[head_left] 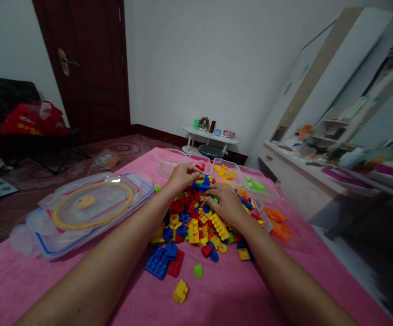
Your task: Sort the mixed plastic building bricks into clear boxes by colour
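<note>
A large heap of plastic building blocks point(194, 231) in red, yellow, blue and green lies on a pink cloth point(223, 290). My left hand point(183, 176) is over the far side of the heap, fingers bent and close together; whatever they may hold is hidden. Just beside it is a blue block point(201, 185). On the heap's right side rests my right hand point(227, 203), its fingers apart among the blocks, near a small green piece. Towards me lie a blue studded block point(157, 261), a red block point(176, 263), a green block point(198, 270) and a yellow block point(180, 291).
Behind the heap stand clear plastic containers: one with red pieces point(199, 159), one with yellow pieces point(228, 164), one with green pieces point(259, 174). Orange pieces point(278, 222) are at the right. Stacked lids point(91, 213) cover the table's left side. A dresser point(294, 181) stands at right.
</note>
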Motion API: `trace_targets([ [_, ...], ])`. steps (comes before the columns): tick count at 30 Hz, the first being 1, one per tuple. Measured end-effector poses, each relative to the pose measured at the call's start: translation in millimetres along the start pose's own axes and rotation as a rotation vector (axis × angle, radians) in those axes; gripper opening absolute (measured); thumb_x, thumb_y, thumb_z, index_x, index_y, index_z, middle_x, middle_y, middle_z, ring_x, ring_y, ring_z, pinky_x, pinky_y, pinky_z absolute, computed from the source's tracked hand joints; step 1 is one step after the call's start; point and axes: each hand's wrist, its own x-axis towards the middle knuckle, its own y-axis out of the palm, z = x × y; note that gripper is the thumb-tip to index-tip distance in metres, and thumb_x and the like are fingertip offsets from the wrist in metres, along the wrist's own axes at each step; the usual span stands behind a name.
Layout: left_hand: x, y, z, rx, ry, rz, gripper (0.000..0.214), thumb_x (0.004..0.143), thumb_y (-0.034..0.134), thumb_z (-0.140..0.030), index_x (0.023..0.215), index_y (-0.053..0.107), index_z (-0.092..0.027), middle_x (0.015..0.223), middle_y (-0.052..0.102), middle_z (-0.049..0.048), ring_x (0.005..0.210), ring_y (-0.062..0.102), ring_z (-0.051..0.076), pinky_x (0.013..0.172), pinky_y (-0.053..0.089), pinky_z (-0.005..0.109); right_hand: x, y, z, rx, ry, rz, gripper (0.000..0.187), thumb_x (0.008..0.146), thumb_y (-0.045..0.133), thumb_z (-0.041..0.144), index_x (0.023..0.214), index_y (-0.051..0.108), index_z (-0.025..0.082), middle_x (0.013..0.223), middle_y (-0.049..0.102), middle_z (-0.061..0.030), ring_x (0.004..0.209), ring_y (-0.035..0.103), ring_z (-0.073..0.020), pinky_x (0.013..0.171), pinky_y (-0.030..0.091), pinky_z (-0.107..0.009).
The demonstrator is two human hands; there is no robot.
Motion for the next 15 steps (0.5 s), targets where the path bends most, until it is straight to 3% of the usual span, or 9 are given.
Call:
trace_targets([
  [4, -0.6, -0.2, 4.4, 0.066, -0.014, 0.043, 0.023, 0.072, 0.058, -0.022, 0.088, 0.074, -0.014, 0.081, 0.073, 0.0042, 0.076, 0.066, 0.018, 0.068, 0.050, 0.025, 4.6, 2.9, -15.7, 0.153, 0.168, -0.169, 0.018, 0.081, 0.055, 0.025, 0.087, 0.072, 0.020, 0.100, 0.069, -0.0063, 0.096, 0.061, -0.0194, 0.089, 0.045, -0.033],
  [6, -1.6, 1.1, 6.1, 0.109, -0.016, 0.043, 0.025, 0.074, 0.057, -0.023, 0.091, 0.074, -0.015, 0.083, 0.073, 0.0045, 0.077, 0.066, 0.018, 0.069, 0.049, 0.025, 2.3, -2.2, -23.1, 0.213, 0.241, -0.287, 0.019, 0.080, 0.054, 0.026, 0.087, 0.071, 0.019, 0.099, 0.069, -0.0065, 0.097, 0.062, -0.0195, 0.089, 0.045, -0.033],
  [8, -3.8, 2.8, 5.0, 0.172, -0.006, 0.054, 0.027, 0.076, 0.056, -0.026, 0.094, 0.073, -0.016, 0.085, 0.073, 0.0044, 0.077, 0.066, 0.017, 0.069, 0.048, 0.025, -1.4, -13.6, -30.8, 0.253, 0.313, -0.316, 0.020, 0.078, 0.054, 0.026, 0.086, 0.071, 0.018, 0.096, 0.070, -0.0065, 0.093, 0.063, -0.0196, 0.085, 0.047, -0.033],
  [11, -10.0, 4.3, -4.7, 0.319, 0.055, 0.125, 0.028, 0.075, 0.060, -0.033, 0.094, 0.073, -0.017, 0.085, 0.073, 0.0041, 0.075, 0.064, 0.017, 0.067, 0.047, 0.025, -8.9, -40.7, -42.9, 0.249, 0.412, -0.224, 0.022, 0.076, 0.056, 0.027, 0.088, 0.072, 0.018, 0.090, 0.072, -0.0060, 0.079, 0.065, -0.0187, 0.073, 0.049, -0.030],
  [15, -20.1, 3.8, -22.5, 0.574, 0.131, 0.279, 0.036, 0.064, 0.072, -0.043, 0.093, 0.074, -0.022, 0.087, 0.072, 0.0044, 0.079, 0.064, 0.021, 0.068, 0.046, 0.027, -23.0, -80.5, -54.5, 0.106, 0.455, 0.092, 0.015, 0.069, 0.063, 0.026, 0.080, 0.072, 0.020, 0.078, 0.072, -0.0037, 0.068, 0.064, -0.0169, 0.060, 0.045, -0.025],
])
